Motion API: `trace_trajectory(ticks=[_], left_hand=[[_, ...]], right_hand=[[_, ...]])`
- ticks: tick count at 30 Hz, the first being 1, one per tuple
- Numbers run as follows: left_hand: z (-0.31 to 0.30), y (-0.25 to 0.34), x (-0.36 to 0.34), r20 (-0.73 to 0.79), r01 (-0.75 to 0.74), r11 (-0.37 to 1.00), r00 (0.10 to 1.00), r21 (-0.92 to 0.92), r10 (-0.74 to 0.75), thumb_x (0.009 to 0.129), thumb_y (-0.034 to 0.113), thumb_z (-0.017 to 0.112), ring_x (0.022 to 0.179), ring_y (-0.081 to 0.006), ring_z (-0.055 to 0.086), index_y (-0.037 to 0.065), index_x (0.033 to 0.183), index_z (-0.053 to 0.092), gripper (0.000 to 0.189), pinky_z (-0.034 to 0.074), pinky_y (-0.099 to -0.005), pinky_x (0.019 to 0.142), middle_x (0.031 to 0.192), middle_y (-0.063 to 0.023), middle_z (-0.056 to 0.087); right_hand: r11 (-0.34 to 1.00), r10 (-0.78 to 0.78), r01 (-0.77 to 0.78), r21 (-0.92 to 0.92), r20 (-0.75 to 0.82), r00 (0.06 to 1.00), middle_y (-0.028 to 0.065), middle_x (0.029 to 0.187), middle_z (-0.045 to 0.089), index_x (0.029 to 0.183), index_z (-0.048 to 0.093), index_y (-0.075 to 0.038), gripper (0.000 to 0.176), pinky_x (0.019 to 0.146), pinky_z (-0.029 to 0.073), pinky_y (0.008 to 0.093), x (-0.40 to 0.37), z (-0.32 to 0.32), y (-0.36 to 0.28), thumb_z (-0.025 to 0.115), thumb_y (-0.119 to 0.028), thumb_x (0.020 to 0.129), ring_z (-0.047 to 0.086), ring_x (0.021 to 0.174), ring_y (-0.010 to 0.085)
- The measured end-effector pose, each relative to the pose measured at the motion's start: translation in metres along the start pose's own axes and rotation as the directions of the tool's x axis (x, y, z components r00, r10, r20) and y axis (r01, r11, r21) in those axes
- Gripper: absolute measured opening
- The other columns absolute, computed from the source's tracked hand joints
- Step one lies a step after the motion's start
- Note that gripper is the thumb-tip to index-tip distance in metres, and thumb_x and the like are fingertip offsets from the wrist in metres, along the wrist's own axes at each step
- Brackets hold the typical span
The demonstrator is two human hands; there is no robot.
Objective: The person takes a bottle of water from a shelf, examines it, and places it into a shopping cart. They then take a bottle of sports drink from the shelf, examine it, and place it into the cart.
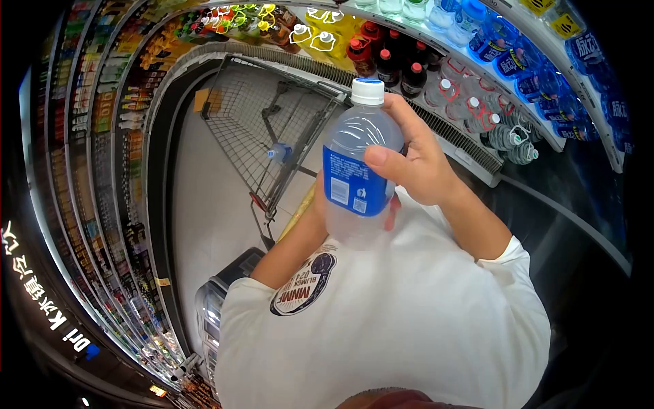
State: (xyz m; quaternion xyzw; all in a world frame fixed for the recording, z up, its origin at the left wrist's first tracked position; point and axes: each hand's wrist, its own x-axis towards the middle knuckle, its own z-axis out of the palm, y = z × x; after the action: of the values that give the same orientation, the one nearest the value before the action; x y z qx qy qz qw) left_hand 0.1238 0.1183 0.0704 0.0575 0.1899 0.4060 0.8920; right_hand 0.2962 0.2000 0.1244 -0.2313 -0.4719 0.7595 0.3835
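A clear plastic water bottle point(354, 163) with a blue label and a white cap is held upright in front of my chest. My right hand point(415, 160) grips its upper part from the right, thumb across the label and fingers around the shoulder near the cap. My left hand point(320, 204) supports the lower part from behind. It is mostly hidden by the bottle, with only fingertips showing at the bottle's lower right.
A wire shopping cart point(266, 116) stands ahead on the pale floor, with one small bottle point(279, 152) lying in it. Shelves of bottled water and soft drinks point(477, 88) run along the right. Stocked shelves point(102, 136) line the left of the aisle.
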Motion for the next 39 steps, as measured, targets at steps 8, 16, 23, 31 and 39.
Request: trace_trajectory(ticks=[8, 16, 23, 31, 39], left_hand=[[-0.016, 0.0, -0.007, 0.285, 0.263, 0.962, 0.93, -0.069, -0.234, 0.096, 0.055, 0.048, 0.078, -0.0506, 0.068, -0.005, 0.124, 0.058, 0.067, 0.053, -0.0535, 0.063, 0.101, -0.03, 0.067], [-0.02, -0.004, -0.011, 0.37, 0.307, 0.94, 0.899, -0.147, -0.236, 0.096, 0.054, 0.05, 0.084, -0.0482, 0.068, -0.006, 0.13, 0.054, 0.069, 0.054, -0.0544, 0.071, 0.106, -0.0294, 0.066], [-0.013, -0.003, -0.009, 0.393, 0.32, 0.937, 0.886, -0.141, -0.244, 0.094, 0.052, 0.054, 0.08, -0.048, 0.07, -0.007, 0.126, 0.058, 0.067, 0.057, -0.0488, 0.062, 0.101, -0.0344, 0.067], [-0.017, -0.004, -0.008, 0.399, 0.334, 0.93, 0.882, -0.155, -0.25, 0.094, 0.052, 0.055, 0.081, -0.0483, 0.07, -0.008, 0.127, 0.057, 0.068, 0.058, -0.0488, 0.063, 0.101, -0.0355, 0.067], [-0.016, 0.0, -0.007, 0.422, 0.398, 0.888, 0.863, -0.23, -0.277, 0.094, 0.05, 0.056, 0.09, -0.0496, 0.068, -0.011, 0.127, 0.053, 0.07, 0.056, -0.0517, 0.074, 0.105, -0.0341, 0.065]], right_hand=[[0.975, 0.118, -0.126, 0.182, 0.055, 0.992, 0.0101, 0.121, 0.064, 0.136, 0.051, 0.001, 0.052, 0.098, 0.048, 0.0319, 0.018, 0.011, -0.003, 0.054, -0.037, 0.1, 0.062, 0.111, 0.0149], [0.966, 0.081, -0.087, 0.245, 0.032, 0.996, 0.0115, 0.117, 0.065, 0.133, 0.052, 0.002, 0.053, 0.096, 0.049, 0.0313, 0.02, 0.014, 0.001, 0.049, -0.04, 0.1, 0.064, 0.106, 0.0157], [0.938, 0.071, -0.061, 0.34, -0.016, 0.997, 0.0087, 0.109, 0.065, 0.125, 0.056, 0.002, 0.043, 0.09, 0.048, 0.0291, 0.019, 0.019, 0.002, 0.046, -0.034, 0.103, 0.061, 0.099, 0.013], [0.942, 0.081, -0.069, 0.328, -0.024, 0.996, 0.0109, 0.113, 0.065, 0.126, 0.055, 0.002, 0.046, 0.093, 0.049, 0.0314, 0.018, 0.016, 0.005, 0.047, -0.036, 0.102, 0.062, 0.103, 0.0153], [0.946, 0.104, -0.088, 0.311, -0.037, 0.994, 0.0138, 0.117, 0.066, 0.128, 0.054, 0.001, 0.05, 0.096, 0.051, 0.0341, 0.02, 0.013, 0.007, 0.05, -0.039, 0.099, 0.066, 0.106, 0.0191]])
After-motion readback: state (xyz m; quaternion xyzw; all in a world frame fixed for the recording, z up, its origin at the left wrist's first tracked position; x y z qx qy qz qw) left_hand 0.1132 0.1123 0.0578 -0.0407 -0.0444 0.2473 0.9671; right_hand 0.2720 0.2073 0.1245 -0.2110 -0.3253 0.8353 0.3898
